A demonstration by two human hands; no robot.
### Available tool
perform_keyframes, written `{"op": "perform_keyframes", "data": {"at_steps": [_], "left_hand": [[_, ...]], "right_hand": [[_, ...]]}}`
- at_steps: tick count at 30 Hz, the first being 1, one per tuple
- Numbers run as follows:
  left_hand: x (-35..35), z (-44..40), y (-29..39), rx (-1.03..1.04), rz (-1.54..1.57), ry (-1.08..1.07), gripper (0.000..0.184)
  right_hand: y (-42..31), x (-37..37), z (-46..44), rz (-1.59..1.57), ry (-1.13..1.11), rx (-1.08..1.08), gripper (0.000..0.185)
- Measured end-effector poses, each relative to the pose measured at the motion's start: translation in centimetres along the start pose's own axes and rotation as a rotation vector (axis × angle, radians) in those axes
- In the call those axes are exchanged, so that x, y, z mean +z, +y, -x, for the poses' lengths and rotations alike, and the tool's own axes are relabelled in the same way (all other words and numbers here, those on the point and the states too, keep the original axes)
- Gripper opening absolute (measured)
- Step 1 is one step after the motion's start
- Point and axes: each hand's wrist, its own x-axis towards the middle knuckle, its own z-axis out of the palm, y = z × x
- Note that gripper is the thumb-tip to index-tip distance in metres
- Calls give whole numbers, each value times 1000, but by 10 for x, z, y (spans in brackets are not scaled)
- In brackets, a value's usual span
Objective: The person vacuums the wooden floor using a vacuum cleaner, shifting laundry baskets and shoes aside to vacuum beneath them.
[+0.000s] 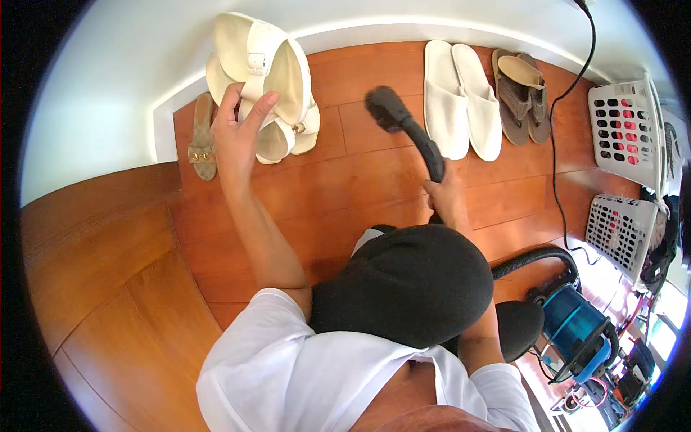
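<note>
My left hand (241,129) grips a white bag-like item with a buckled strap (288,83), holding it up near the wall at the upper left. More cream straps and a small metal fitting hang below it. In my right hand (448,196) is the black curved handle of a vacuum hose, with a round brush head (387,108) at its end. The brush points up and left, apart from the white item. Cream slippers (446,108) lie just beyond my right hand.
A patterned sandal (202,147) lies at the left by the wall, brown sandals (515,108) at the right. White baskets (625,129), a black cord (553,158) and a blue vacuum (576,324) are on the right. Wooden panels (122,273) stand at the left.
</note>
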Motion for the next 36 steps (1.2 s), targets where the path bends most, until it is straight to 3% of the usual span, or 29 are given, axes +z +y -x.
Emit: {"op": "perform_keyframes", "data": {"at_steps": [1, 6, 8, 11, 14, 17, 19, 22, 25, 30, 36], "left_hand": [[-1, 0, 2, -2, -8, 9, 35], [1, 2, 5, 7, -50, 40, 35], [8, 2, 5, 21, -34, 13, 36], [20, -1, 0, 26, 30, -40, 37], [24, 2, 5, 12, 63, -66, 38], [23, 3, 4, -3, 54, -48, 40], [25, 5, 7, -13, 9, -35, 44], [38, 4, 1, -27, -74, -81, 51], [74, 4, -28, 172, -256, -116, 54], [136, 22, -36, 146, -593, -521, 55], [185, 22, -108, 339, -883, -602, 54]], "right_hand": [[-15, -10, 12, -55, 16, 105, 46], [39, 21, 20, 237, 84, -3, 51], [27, 44, 36, 497, -70, 56, 47], [36, 44, 46, 417, -173, 45, 48], [71, 18, 38, 377, -82, 134, 49], [51, -28, 60, 199, 51, 169, 57], [47, -15, 72, 315, 116, 154, 51], [52, 7, 84, 413, 150, 118, 48], [70, 11, 93, 384, 79, 65, 48], [86, 9, 97, 359, 30, 28, 48], [94, 9, 96, 350, -14, -5, 49]]}}
